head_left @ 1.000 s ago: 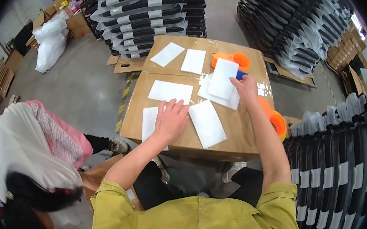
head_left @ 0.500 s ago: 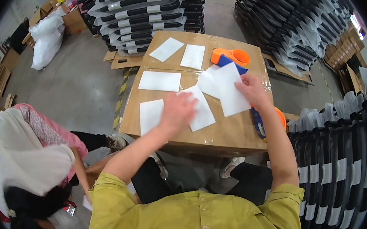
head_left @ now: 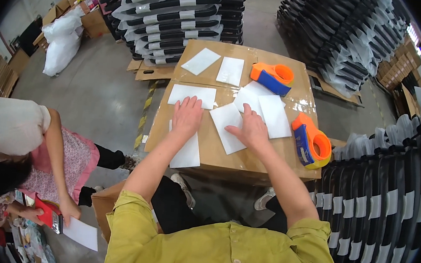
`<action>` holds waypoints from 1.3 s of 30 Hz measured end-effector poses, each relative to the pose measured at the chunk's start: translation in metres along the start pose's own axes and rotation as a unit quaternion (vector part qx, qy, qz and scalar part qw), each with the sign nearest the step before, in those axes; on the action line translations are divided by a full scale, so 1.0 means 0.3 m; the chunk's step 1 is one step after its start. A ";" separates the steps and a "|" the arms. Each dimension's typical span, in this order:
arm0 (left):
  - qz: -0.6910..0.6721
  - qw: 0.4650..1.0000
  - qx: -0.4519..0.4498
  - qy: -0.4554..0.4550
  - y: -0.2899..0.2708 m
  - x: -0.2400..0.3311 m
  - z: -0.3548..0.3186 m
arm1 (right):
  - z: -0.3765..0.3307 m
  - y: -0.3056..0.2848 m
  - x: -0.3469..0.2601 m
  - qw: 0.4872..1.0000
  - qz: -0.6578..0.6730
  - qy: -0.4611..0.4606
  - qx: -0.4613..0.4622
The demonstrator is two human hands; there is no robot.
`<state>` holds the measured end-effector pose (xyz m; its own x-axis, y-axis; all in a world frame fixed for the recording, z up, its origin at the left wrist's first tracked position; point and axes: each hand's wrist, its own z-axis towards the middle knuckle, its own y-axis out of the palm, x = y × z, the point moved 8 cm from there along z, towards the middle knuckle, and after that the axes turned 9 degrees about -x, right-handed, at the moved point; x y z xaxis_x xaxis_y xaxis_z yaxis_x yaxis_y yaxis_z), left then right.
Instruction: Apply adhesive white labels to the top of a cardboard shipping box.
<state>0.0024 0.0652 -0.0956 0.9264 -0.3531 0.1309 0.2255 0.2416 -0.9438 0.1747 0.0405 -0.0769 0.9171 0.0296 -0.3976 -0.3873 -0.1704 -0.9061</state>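
Observation:
On the cardboard box (head_left: 279, 169) in front of me lie several thin white rectangular sheets. My left hand (head_left: 187, 117) is open, its fingertips resting on the near edge of a crosswise sheet (head_left: 192, 94). Its palm hangs over another sheet (head_left: 188, 152) at the near left. My right hand (head_left: 252, 129) is open too, thumb and forefinger spread over a tilted sheet (head_left: 225, 124). Beside its fingers, a sheet (head_left: 275, 117) overlaps others. Two more, a slanted sheet (head_left: 201, 61) and an upright one (head_left: 230, 71), lie at the far side.
Orange-and-blue tape dispensers stand on the box, one at the far right (head_left: 272, 77) and one at the near right (head_left: 312, 141). A co-worker (head_left: 55, 167) at left holds a red tool (head_left: 46, 214) and a white sheet (head_left: 80, 233). Wrapped black parts (head_left: 181, 14) are stacked around.
My right hand has let go of the sheet it held, which now lies on the pile, and has moved left. My left hand has shifted to the crosswise sheet. The co-worker has turned.

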 end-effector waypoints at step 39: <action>-0.011 0.997 0.044 0.059 -0.222 0.120 -0.507 | 0.032 -0.192 -0.146 0.889 0.401 -0.150 -0.162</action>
<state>-0.0252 -0.1010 -0.0743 0.8804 -0.4612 0.1107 0.2759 0.3082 -0.9104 0.1560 0.0584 -0.0087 0.2735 0.0243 -0.9616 -0.8126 -0.5290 -0.2445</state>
